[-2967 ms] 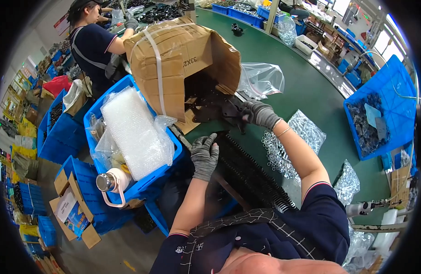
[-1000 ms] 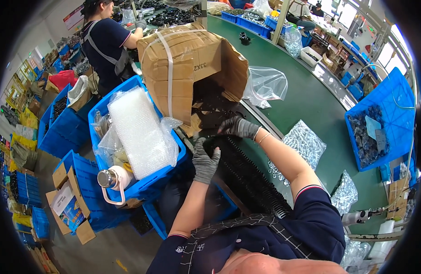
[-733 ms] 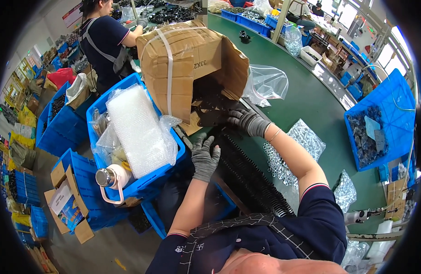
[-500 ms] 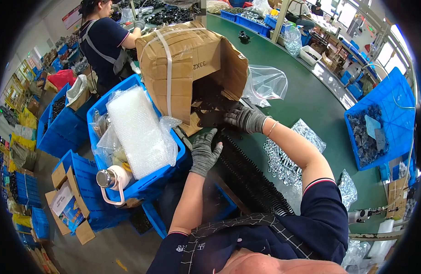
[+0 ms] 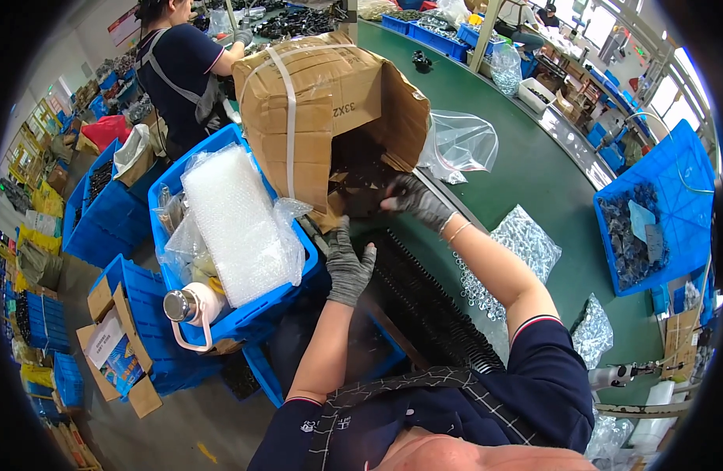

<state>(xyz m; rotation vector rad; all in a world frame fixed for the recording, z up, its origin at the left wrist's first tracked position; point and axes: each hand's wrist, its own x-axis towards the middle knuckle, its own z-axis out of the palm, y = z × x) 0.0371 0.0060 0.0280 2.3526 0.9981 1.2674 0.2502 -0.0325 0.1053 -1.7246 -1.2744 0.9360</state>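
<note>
At the tipped carton's [image 5: 330, 118] mouth, 12 o'clock of the black rows [image 5: 432, 302] on the table [image 5: 526, 173], the right hand [image 5: 415, 202] reaches in, grasping dark parts [image 5: 361, 169]; the left hand [image 5: 348, 268] hovers released at 6 o'clock. Step judged: drawing out parts. Next calls for laying them onto the rows.

Much of the work sits in shadow or out of frame.

The right hand [image 5: 412, 202] reaches into the mouth of the tipped cardboard box [image 5: 330, 110], where the dark parts [image 5: 361, 177] are too shadowed to make out; whether its fingers grip any I cannot tell. The left hand [image 5: 348, 267] hides whatever lies under its palm. The co-worker [image 5: 185, 63] is cut off at the top edge.
</note>
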